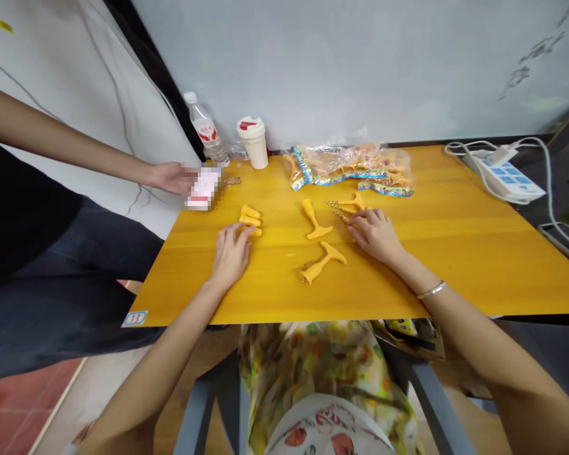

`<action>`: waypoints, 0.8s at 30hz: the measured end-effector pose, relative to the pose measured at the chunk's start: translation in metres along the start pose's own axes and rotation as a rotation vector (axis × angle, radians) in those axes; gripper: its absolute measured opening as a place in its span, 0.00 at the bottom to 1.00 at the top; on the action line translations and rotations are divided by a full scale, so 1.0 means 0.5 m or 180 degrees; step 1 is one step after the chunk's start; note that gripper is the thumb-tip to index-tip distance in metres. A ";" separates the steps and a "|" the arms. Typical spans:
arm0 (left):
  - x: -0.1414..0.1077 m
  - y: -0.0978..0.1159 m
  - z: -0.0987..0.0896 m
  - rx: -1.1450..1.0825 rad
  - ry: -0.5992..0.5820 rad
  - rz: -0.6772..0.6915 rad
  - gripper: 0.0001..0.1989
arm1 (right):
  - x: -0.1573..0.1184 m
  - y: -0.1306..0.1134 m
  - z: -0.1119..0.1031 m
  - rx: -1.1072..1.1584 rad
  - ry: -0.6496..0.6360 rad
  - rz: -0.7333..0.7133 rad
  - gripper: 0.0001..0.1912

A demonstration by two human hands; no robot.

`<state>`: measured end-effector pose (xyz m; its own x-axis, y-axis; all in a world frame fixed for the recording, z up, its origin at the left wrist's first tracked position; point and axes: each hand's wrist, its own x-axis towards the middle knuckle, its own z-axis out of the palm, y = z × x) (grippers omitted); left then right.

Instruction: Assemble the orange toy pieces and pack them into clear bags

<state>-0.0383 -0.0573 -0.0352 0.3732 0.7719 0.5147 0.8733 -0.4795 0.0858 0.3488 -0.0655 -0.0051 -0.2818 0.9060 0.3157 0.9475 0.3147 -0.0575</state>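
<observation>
Yellow T-handled corkscrews and their tapered plastic sleeves lie on the table. My left hand (231, 254) has its fingertips closed at the nearest of several loose sleeves (250, 221), which lie side by side. My right hand (375, 235) bends its fingers over a corkscrew, mostly hidden beneath them. Just beyond those fingers lies another corkscrew (355, 202) with its metal spiral bare, pointing left. Between my hands are two sleeved corkscrews, a farther one (315, 220) and a nearer one (323, 261) with a metal tip showing at its sleeve's end.
Clear plastic bags (351, 165) of yellow corkscrews lie at the table's back edge. A water bottle (207, 133) and a lidded cup (254, 144) stand back left. Another person's hand (173, 178) holds a blurred pinkish item (203, 188). A white power strip (509, 177) with cables sits right.
</observation>
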 end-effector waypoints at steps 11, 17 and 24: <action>-0.001 0.011 -0.003 0.0055 0.0088 -0.0064 0.20 | 0.144 -0.171 0.023 0.0210 -0.0681 0.0546 0.19; -0.008 0.032 -0.011 0.0126 0.0422 0.0060 0.22 | 0.143 -0.200 -0.026 0.0511 -0.0634 0.0129 0.18; -0.008 0.130 -0.062 0.0228 0.0451 0.1190 0.11 | 0.012 -0.267 -0.126 0.1964 -0.0911 -0.0951 0.12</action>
<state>0.0071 -0.1046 -0.0051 0.6267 0.4823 0.6120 0.7071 -0.6821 -0.1866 0.2301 -0.1200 0.0641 -0.6225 0.7687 0.1470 0.5907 0.5847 -0.5560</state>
